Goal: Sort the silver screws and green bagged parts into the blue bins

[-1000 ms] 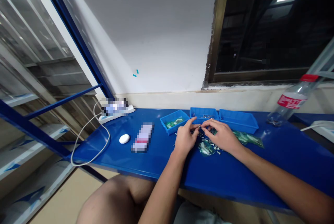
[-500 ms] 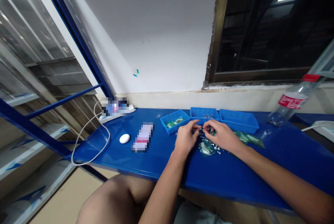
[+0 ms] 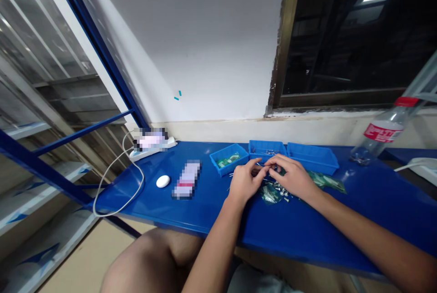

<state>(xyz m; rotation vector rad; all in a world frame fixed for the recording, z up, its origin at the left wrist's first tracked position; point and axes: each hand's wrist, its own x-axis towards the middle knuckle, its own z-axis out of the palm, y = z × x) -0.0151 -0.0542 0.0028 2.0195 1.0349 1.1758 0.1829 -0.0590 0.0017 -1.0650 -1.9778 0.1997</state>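
My left hand (image 3: 246, 178) and my right hand (image 3: 292, 177) meet fingertip to fingertip over the blue table, both closed in a pinch. A thin metal screw (image 3: 261, 164) shows between their fingertips, though most of it is hidden. Below the hands lie several loose screws (image 3: 282, 190) and a clear greenish plastic bag (image 3: 271, 193) with small metal parts in it. Just beyond stand a blue bin with a green bag (image 3: 228, 160) inside, a blue bin with several screws (image 3: 271, 152), and a third blue bin (image 3: 314, 159) at the right.
Another greenish bag (image 3: 327, 181) lies right of my right hand. A plastic bottle (image 3: 382, 131) with a red cap stands farther right. On the left are a white oval object (image 3: 163, 181), a blurred-out flat item (image 3: 187, 180), a power strip (image 3: 153, 148) and a white cable (image 3: 141, 184).
My fingers have shifted slightly around the small metal piece, with the right fingers a little higher. The bins, bags and other items have stayed in place.
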